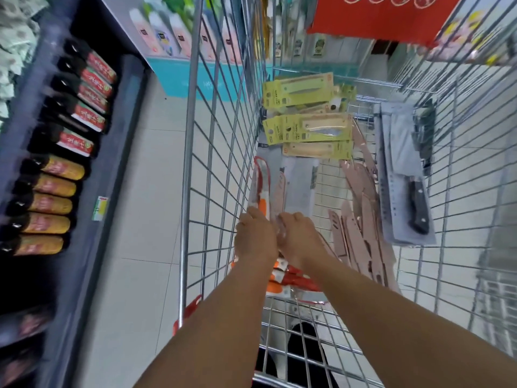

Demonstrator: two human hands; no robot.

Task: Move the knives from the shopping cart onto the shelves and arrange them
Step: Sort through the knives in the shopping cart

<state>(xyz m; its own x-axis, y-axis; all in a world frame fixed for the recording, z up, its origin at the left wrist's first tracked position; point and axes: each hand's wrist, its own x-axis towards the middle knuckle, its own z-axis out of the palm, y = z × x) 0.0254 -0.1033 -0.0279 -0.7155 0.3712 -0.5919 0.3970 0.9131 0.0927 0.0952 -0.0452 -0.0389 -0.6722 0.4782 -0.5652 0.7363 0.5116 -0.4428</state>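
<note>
Both hands down in cart (223, 135), side by side at left wall. Left hand (253, 236) curled on orange-handled knife pack (261, 191); right hand (296, 236) curled on clear pack next to it, exact grip blurred. Green-card knives (305, 107) piled at far end, pink sheaths (361, 208) mid-floor, cleaver (405, 175) against right wall. Bare mesh between piles. Bottle shelf (64, 152) just left of cart.
</note>
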